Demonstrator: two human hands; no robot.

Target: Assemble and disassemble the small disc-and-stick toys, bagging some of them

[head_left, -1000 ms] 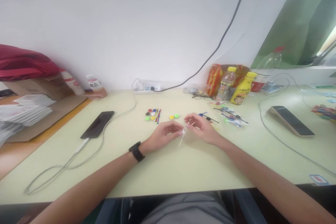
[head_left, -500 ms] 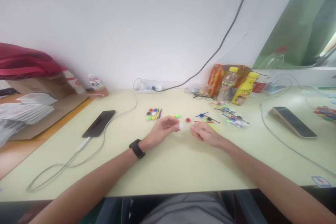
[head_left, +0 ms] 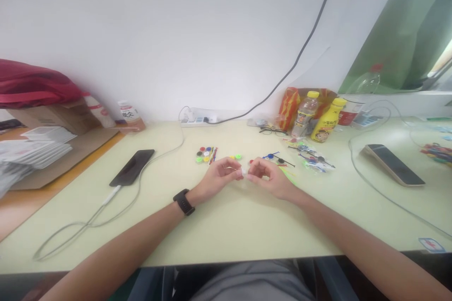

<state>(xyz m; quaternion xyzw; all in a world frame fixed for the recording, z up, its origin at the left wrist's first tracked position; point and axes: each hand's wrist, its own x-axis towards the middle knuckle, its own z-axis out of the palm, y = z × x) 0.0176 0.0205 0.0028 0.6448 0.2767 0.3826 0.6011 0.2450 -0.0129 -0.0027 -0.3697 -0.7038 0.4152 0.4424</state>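
One white piece (head_left: 243, 172) sits between the left hand (head_left: 217, 178) and right hand (head_left: 272, 179).

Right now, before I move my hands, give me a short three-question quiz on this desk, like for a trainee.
1. On which of the person's sides is the watch worn?
2. What colour is the small piece at the fingertips of the left hand? A) green B) white C) red
3. True or false: a cable is plugged into the phone.

Key: 1. Left. 2. B. 3. True.
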